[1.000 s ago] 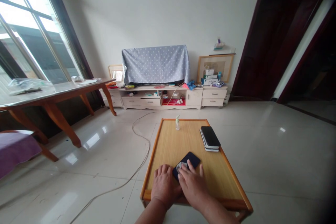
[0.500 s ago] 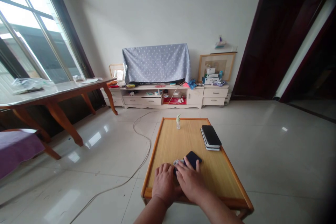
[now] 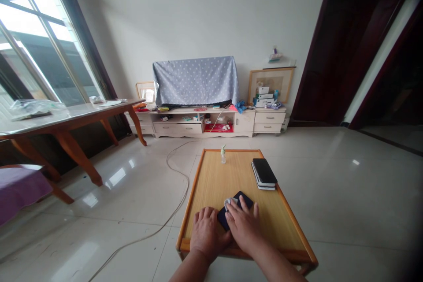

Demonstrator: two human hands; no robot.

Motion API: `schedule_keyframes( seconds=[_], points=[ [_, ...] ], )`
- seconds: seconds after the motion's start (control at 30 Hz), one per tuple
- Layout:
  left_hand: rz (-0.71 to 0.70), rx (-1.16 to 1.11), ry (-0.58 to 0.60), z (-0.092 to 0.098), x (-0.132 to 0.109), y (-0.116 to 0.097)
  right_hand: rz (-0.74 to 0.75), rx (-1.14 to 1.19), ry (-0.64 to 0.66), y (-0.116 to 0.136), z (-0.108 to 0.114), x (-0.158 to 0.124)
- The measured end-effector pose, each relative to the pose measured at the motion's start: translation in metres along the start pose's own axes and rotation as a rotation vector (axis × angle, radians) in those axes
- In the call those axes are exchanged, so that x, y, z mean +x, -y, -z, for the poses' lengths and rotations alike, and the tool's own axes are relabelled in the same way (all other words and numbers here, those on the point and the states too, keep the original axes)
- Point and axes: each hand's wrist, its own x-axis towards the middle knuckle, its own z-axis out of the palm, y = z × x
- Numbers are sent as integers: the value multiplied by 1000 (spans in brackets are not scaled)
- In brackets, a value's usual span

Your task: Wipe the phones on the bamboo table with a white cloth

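Note:
A dark blue, flat rectangular object [image 3: 223,217] lies slantwise on the small wooden table [image 3: 211,172] before me; its exact kind does not show. My left hand [image 3: 207,231] rests at its near left corner, fingers slightly bent and the thumb reaching along the near edge. A crumpled pale grey cloth [image 3: 229,202] sits on top of the object. My right hand [image 3: 243,224] presses this cloth down with its fingertips, the other fingers spread over the object's right part. The palms hide some of the near edge.
On the table's right side lies a stack of flat black and white items [image 3: 264,172]. A small clear bottle with a green top [image 3: 223,155] stands near the far edge. A cable [image 3: 180,205] runs over the floor at left. Beyond stands a white cabinet [image 3: 244,124].
My right hand has slid a little right and away from my left hand, with the cloth moving along the object. More of the object's left part shows. The left hand stays nearly still.

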Motion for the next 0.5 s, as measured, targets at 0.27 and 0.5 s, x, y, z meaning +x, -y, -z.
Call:
schedule_keyframes(
  seconds=[0.27, 0.5],
  points=[
    [31, 6, 28, 4, -1, -3, -55, -35, 19, -3, 14, -12],
    [24, -8, 26, 3, -1, -1, 19, 20, 51, 0, 18, -22]
  ],
)
